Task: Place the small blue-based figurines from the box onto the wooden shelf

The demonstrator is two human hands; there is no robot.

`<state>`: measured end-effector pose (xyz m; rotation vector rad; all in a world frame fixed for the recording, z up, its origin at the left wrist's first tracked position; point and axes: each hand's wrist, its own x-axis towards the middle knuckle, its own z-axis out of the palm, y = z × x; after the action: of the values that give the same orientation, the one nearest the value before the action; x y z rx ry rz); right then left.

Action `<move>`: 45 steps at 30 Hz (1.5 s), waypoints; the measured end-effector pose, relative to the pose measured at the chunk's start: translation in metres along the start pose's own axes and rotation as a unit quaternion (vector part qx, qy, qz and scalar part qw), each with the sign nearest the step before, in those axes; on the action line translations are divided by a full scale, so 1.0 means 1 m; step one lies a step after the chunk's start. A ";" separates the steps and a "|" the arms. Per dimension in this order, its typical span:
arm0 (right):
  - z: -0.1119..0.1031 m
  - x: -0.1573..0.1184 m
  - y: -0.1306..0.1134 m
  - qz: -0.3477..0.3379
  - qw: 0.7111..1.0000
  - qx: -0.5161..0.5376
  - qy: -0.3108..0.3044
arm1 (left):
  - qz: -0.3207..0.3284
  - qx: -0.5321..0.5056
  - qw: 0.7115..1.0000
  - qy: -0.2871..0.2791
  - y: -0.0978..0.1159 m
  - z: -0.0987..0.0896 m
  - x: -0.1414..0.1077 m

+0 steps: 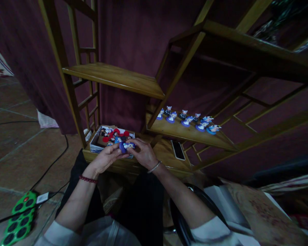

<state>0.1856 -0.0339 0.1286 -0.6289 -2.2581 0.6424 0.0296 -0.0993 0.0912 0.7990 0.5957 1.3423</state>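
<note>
Between my two hands is a small figurine (128, 146) with a purple round base and a whitish body, tipped on its side. My left hand (108, 158) grips it at the base end, fingers closed. On its other end, the fingers of my right hand (145, 154) pinch the figurine. Just behind the hands sits an open white-sided box (96, 146) with several loose figurines (115, 136) inside, some on red bases. On the shelf (169, 128) to the right stand several more figurines (187, 121) in two rough rows, the front ones mostly on purple bases.
A phone (178, 150) lies on the lower board right of the hands. An upper wooden shelf (115, 77) juts out above the box. Slanted wooden posts (179, 65) divide the rack. A green power strip (20, 218) with cables lies on the tiled floor at left.
</note>
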 end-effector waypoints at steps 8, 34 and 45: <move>-0.007 -0.002 -0.008 -0.047 0.998 -0.032 -0.020 | 0.006 0.014 1.000 0.000 0.001 0.008 -0.008; 0.008 -0.007 -0.023 0.125 0.989 -0.074 0.038 | 0.015 0.096 0.994 0.041 0.004 0.020 -0.008; -0.003 -0.004 -0.016 -0.021 0.997 -0.061 -0.041 | 0.005 0.072 0.997 0.000 -0.002 0.014 -0.012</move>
<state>0.1867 -0.0473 0.1381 -0.6229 -2.3955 0.5215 0.0397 -0.1134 0.0973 0.9192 0.6944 1.3204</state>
